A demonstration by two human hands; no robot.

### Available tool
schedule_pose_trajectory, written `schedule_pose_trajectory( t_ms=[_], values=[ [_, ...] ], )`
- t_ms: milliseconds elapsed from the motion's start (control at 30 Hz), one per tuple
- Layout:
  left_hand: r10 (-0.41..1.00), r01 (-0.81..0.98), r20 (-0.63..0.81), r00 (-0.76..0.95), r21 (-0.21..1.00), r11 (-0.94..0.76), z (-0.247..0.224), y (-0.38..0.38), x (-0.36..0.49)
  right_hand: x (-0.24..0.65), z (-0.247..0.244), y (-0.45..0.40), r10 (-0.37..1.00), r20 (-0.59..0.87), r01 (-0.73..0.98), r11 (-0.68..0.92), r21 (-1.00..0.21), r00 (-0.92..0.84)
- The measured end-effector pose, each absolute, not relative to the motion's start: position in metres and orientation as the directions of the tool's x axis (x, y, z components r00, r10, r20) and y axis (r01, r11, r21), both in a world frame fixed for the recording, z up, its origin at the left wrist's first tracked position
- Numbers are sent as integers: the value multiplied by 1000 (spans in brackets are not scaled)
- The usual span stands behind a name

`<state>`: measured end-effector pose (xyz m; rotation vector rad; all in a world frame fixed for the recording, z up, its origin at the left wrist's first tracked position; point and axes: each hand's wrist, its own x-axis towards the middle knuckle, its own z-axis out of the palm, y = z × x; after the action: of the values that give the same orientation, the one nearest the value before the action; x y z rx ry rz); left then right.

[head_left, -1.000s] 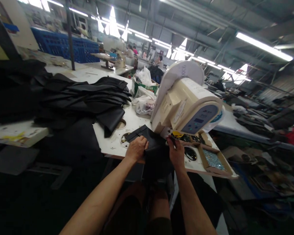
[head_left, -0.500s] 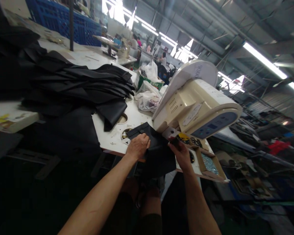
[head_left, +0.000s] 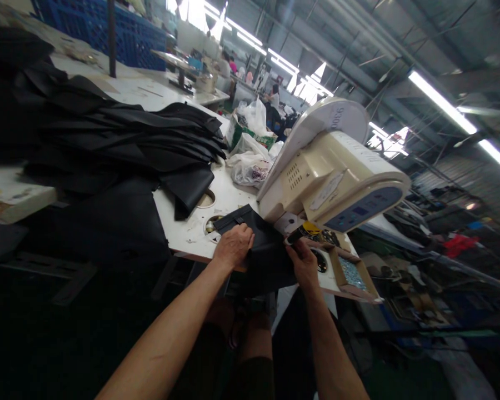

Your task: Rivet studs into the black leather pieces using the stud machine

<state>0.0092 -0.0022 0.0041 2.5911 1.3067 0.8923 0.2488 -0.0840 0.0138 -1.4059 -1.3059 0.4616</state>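
A black leather-like panel [head_left: 269, 258] lies across the front edge of the white table, partly hanging over it, with a strip along its far left end. My left hand [head_left: 234, 245] is closed on the panel's near left side, fingers curled. At the panel's right edge my right hand [head_left: 303, 262] pinches the material, just below the head of a cream machine [head_left: 312, 178] with a blue control panel. Some of the panel under the machine is hidden.
A heap of black panels [head_left: 141, 139] covers the table's left part. Clear plastic bags [head_left: 250, 166] stand behind the machine. To the right, a cardboard box [head_left: 352, 273] holds small metal pieces. A round hole [head_left: 206, 198] is in the white tabletop [head_left: 179, 233]. People sit farther back.
The view has shifted slightly. My right hand has turned a little at the panel's right edge, and the panel's hanging part sits a bit higher. My left hand keeps its grip.
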Motion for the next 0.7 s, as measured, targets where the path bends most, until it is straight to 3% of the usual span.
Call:
schedule_pose_trajectory(
  t_ms=[700],
  values=[
    [762, 705, 450, 465, 333, -627, 8, -2, 9, 248, 29, -77, 887, 380, 506, 210, -837, 261]
  ],
)
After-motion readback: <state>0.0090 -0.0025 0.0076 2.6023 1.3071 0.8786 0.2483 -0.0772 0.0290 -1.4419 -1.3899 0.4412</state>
